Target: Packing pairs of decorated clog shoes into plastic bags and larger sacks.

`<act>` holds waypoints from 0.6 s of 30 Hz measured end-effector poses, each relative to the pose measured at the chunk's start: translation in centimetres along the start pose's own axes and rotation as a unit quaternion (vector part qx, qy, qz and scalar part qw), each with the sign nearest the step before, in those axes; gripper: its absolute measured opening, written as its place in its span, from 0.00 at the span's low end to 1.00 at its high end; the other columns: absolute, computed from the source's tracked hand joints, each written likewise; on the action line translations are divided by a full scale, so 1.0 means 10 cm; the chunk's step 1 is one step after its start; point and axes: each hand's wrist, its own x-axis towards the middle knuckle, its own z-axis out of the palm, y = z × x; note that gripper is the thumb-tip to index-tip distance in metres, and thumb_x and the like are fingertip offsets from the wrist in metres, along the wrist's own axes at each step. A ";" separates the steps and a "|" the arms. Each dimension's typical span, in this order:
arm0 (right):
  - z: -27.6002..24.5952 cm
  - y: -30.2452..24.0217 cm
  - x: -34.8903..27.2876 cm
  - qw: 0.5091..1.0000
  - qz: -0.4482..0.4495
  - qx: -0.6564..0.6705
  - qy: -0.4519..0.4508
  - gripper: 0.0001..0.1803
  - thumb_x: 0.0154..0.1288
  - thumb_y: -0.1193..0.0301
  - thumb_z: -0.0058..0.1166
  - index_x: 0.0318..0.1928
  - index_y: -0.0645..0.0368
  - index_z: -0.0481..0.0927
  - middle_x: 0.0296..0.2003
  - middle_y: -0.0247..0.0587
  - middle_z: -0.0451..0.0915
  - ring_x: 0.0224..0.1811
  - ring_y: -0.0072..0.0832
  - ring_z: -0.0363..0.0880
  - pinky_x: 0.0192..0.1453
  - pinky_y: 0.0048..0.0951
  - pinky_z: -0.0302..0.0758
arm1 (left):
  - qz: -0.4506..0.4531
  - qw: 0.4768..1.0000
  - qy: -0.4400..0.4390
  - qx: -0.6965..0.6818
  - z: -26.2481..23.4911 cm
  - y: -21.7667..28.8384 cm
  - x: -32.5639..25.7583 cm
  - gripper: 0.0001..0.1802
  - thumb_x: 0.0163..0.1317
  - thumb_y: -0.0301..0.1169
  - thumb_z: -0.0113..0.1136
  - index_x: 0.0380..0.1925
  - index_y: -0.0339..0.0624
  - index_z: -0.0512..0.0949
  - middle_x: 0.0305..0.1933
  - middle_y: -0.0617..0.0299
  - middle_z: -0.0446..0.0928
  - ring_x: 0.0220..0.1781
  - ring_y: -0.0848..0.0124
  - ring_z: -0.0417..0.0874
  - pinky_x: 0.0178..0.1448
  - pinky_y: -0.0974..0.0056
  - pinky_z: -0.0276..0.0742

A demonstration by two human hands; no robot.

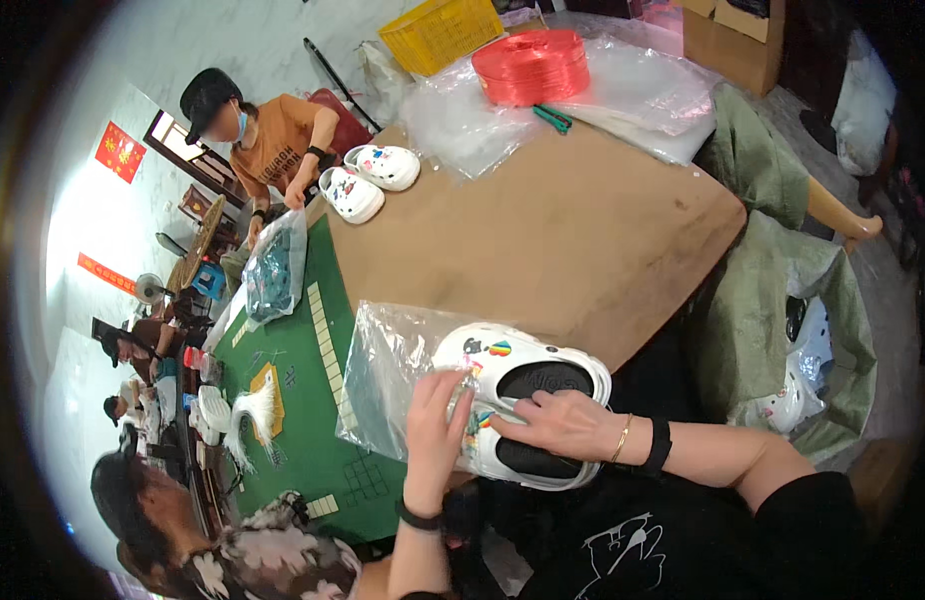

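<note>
A pair of white clogs (589, 372) with colourful charms lies side by side at the table's near edge, black insoles showing. Around their toe ends is a clear plastic bag (378, 365), spread out to the left. My left hand (438, 425) is at the toes, its fingers bent and closed at the bag's edge; the exact grip is partly hidden. My right hand (568, 425) lies across the clogs, its fingers curled onto the upper of the nearer one and the thumb near the gap between the two.
Another white clog pair (355, 192) stands on the brown board (523, 220). Beyond are red twine (533, 68), green-handled snips (553, 118) and clear bags (633, 105). A co-worker (273, 140) handles a bagged item (275, 265); another person (183, 510) sits left. A green sack (793, 300) stands right.
</note>
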 end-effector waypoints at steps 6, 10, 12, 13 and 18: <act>0.04 0.00 0.00 0.999 0.002 0.027 0.035 0.22 0.61 0.69 0.48 0.57 0.49 0.73 0.34 0.38 0.74 0.30 0.31 0.78 0.27 0.28 0.79 | 0.049 0.987 -0.123 0.088 0.52 -0.46 0.69 0.25 0.70 0.43 0.51 0.61 0.40 0.71 0.67 0.49 0.68 0.74 0.52 0.58 0.75 0.42 0.46; 0.07 0.03 -0.02 0.999 0.017 0.029 0.013 0.21 0.61 0.68 0.47 0.57 0.49 0.73 0.35 0.38 0.74 0.31 0.33 0.78 0.30 0.29 0.79 | 0.021 0.977 -0.205 0.053 0.52 -0.42 0.72 0.26 0.73 0.47 0.44 0.62 0.42 0.71 0.68 0.52 0.67 0.76 0.54 0.56 0.77 0.41 0.39; 0.10 0.03 -0.03 1.000 0.012 0.024 0.016 0.23 0.60 0.68 0.47 0.58 0.47 0.73 0.34 0.37 0.74 0.31 0.32 0.77 0.29 0.29 0.78 | 0.042 0.974 -0.221 0.022 0.50 -0.39 0.69 0.23 0.73 0.42 0.44 0.62 0.43 0.71 0.67 0.52 0.68 0.74 0.56 0.59 0.77 0.44 0.41; 0.11 0.03 -0.02 1.000 0.006 0.016 0.016 0.26 0.59 0.69 0.47 0.60 0.44 0.73 0.34 0.37 0.73 0.30 0.32 0.76 0.27 0.28 0.78 | 0.041 0.974 -0.223 0.024 0.50 -0.36 0.68 0.23 0.73 0.42 0.44 0.62 0.43 0.71 0.67 0.52 0.68 0.74 0.56 0.59 0.77 0.44 0.41; 0.02 0.01 -0.01 0.999 0.015 0.047 -0.003 0.24 0.60 0.69 0.46 0.59 0.46 0.72 0.36 0.37 0.73 0.35 0.32 0.76 0.30 0.29 0.78 | 0.074 0.973 -0.218 -0.006 0.52 -0.22 0.64 0.19 0.70 0.34 0.49 0.58 0.40 0.72 0.62 0.50 0.72 0.70 0.54 0.66 0.74 0.46 0.51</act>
